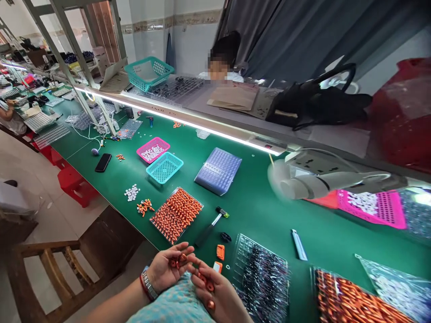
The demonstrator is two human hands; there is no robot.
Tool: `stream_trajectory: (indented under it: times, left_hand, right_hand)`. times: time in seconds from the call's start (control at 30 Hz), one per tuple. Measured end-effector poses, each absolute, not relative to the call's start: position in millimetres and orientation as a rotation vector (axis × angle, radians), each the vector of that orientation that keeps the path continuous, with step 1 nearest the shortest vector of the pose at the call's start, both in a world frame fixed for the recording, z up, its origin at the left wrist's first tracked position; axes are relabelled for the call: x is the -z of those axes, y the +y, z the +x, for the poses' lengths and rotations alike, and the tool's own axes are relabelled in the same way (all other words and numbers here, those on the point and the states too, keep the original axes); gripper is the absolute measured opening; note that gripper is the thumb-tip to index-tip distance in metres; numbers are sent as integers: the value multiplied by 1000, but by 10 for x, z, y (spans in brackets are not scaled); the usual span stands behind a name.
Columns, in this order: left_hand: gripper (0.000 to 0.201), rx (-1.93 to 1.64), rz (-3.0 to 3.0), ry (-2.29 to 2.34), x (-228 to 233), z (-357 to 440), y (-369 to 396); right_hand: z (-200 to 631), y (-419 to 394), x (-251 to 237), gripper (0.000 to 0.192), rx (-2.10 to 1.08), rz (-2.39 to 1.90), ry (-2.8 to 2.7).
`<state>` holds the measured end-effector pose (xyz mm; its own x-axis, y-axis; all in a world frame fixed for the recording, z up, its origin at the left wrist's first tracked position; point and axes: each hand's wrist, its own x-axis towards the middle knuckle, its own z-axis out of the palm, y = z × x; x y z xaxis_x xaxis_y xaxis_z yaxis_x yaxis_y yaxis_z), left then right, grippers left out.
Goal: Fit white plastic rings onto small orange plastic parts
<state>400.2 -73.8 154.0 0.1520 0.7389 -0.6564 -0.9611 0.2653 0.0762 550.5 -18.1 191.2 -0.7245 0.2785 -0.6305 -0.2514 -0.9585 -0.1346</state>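
Palm up over the lap, my left hand [163, 270] is cupped around several small round, shiny orange parts [178, 261]. My right hand [218, 291] sits beside it, its fingertips close to the left fingers, with a few more of these orange parts [210, 286] in its curled fingers. Just beyond the hands, a clear tray [177, 215] is filled with rows of orange pieces. A small hammer [211, 227] lies right of that tray. Nearby are an orange plastic piece [220, 252] and a black ring-like item [226, 237]. Right of my right hand stands a tray of dark shiny pieces [264, 278].
Loose white discs [132, 193] and orange pieces [145, 207] lie left on the green table. Farther back are a pink basket [162, 144], a teal basket [164, 168] and stacked clear trays [218, 170]. A cutter [299, 245] and another orange-filled tray [353, 298] are right. A person sits opposite.
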Motion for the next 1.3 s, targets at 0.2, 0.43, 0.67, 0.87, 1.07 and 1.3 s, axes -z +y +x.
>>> stream_trajectory:
  times: [0.2, 0.43, 0.67, 0.87, 1.07, 1.3]
  left_hand:
    - [28, -1196, -383, 621, -1595, 4031, -686]
    - [34, -1124, -342, 575, -1633, 4094, -671]
    - [45, -1083, -324, 573, -1595, 4107, -705]
    - [46, -1077, -314, 575, -1595, 4116, -737]
    - [42, -1089, -324, 584, -1606, 4135, -751]
    - [40, -1090, -341, 579, -1661, 4115, -764]
  right_hand:
    - [5467, -161, -1906, 31, -2696, -919, -182]
    - [5389, -169, -1966, 36, -2686, -923, -232]
    - [5364, -207, -2024, 28, -2677, -942, -219]
    - [5386, -229, -2088, 36, -2637, -968, -194]
    - [5414, -259, -2127, 42, -2613, -999, -240]
    - [5442, -319, -2135, 50, -2579, -1077, -386]
